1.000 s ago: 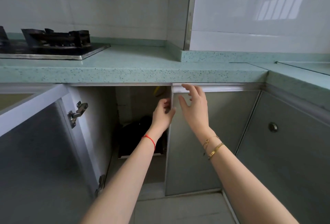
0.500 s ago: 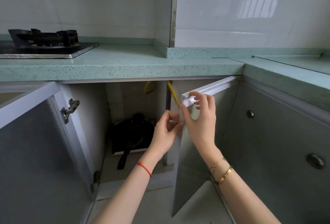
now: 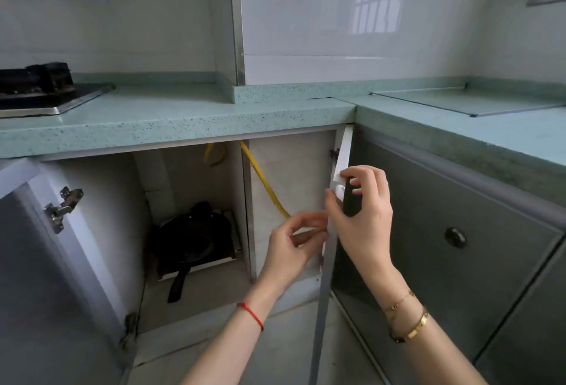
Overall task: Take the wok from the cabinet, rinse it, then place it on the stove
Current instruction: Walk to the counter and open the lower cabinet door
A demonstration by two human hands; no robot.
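Item: wok (image 3: pixel 196 239), black, long handle pointing toward us. Location: on a low shelf (image 3: pixel 200 265) inside the open cabinet, left bay, beneath the table (image 3: pixel 171 121). Not yet touched.

Item: right door (image 3: pixel 321 286), swung nearly edge-on to us. Our right hand (image 3: pixel 363 219) is closed around its top corner; our left hand (image 3: pixel 292 248) is curled with fingertips pinching the door's edge lower down. Neither is free for the wok.

Item: left door (image 3: pixel 52 262), wide open, hinge (image 3: pixel 62 208) exposed.

Item: yellow hose (image 3: pixel 263 179), running down behind the divider, near the wok's bay.

Item: stove (image 3: pixel 46 90), on the table at far left, well apart from the cabinet.

Hazards, as we judge them:
- Fingers at the door's edge could be nipped if it swings back toward the neighbouring cabinet front.
- The door, let go, may drift and block the reach.
- The wok's handle overhangs the shelf; a one-sided pull could tip it off or drag the shelf's contents.
- A careless lift could snag the hose or knock the divider.
- Rising with the wok, we could strike the underside of the table.
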